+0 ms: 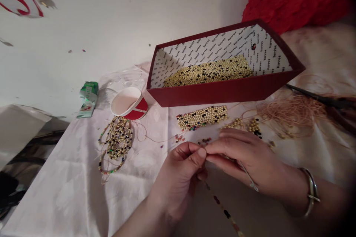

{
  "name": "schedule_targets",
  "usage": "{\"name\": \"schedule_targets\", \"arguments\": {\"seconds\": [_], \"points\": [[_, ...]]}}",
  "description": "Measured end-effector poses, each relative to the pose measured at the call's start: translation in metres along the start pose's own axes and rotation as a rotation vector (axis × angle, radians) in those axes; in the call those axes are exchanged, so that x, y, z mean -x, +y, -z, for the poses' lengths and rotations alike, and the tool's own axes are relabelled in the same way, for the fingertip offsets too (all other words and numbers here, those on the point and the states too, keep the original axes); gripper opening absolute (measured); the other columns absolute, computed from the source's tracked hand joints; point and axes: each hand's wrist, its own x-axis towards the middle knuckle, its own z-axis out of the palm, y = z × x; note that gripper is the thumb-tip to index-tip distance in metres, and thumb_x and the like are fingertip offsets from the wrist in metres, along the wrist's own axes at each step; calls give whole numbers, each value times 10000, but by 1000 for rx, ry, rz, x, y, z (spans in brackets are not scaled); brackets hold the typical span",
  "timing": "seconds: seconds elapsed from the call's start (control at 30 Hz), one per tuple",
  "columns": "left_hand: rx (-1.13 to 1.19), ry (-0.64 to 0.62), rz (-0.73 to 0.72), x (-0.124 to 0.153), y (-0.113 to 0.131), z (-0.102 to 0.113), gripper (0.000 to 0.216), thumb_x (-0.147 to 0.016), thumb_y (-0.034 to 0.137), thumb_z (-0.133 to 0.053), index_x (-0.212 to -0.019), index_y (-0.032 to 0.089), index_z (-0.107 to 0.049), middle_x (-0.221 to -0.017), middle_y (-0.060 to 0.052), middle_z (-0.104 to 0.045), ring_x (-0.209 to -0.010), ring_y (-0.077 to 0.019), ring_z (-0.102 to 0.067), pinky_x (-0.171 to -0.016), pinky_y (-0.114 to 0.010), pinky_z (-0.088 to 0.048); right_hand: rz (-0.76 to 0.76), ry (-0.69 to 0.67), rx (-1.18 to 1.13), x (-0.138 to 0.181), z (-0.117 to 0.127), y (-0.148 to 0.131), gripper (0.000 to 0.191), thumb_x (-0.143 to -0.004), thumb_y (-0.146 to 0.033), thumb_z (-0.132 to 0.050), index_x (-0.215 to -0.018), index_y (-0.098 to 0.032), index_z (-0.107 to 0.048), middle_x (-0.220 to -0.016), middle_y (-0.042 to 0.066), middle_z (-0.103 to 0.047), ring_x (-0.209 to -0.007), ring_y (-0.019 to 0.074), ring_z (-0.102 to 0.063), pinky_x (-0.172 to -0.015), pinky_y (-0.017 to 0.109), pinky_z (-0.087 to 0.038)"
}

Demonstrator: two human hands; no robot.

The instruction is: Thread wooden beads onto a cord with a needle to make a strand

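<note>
Beaded strand (227,213) hangs this side of the maroon box (211,94), pinched by the left hand (178,174); right hand (250,155) meets that pinch at the fingertips, likely for fine control, its own grip hidden. Loose beads (179,139) lie in front of the box too, presumably for short reach.
</note>
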Motion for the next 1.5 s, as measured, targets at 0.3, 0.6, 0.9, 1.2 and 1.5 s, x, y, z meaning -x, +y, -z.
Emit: {"name": "schedule_targets", "arguments": {"seconds": [0.3,0.6,0.9,1.2,1.5], "points": [[172,154,-122,-4,8,-3,289,-716,291,-808,-693,130,-569,-619,46,-446,-525,-57,-330,-497,-191,-306,-175,-270,195,-1,-5,19,135,-919,-200,-539,-838,-199,-646,-794,33,-636,-758,191,-580,-662,304,-411],[182,129,-108,-4,6,-1,253,-749,303,-785,-734,113,-619,-625,39,-450,-534,-56,-343,-508,-185,-327,-168,-310,153,-3,-6,19,171,-949,-233,-493,-900,-202,-654,-857,44,-661,-820,205,-609,-693,322,-450],[189,-13,45,0,4,-2,195,-768,260,-772,-752,84,-689,-621,16,-485,-540,-52,-372,-505,-180,-300,-141,124,-65,12,6,0,240,-1004,-252,-292,-1109,-276,-507,-852,29,-592,-717,175,-573,-624,302,-495],[165,-88,122,0,1,-1,156,-760,224,-773,-744,82,-710,-598,10,-490,-524,-52,-320,-509,-182,-283,-48,50,-41,5,11,-19,179,-904,-92,-431,-909,-262,-488,-705,-26,-565,-608,130,-548,-587,235,-488],[103,-150,107,-1,-2,1,148,-810,254,-735,-745,120,-734,-572,27,-461,-511,-55,-314,-516,-195,-290,-133,83,-187,4,4,-18,154,-906,-97,-471,-948,-242,-499,-767,-48,-636,-635,61,-615,-576,123,-493]]}}
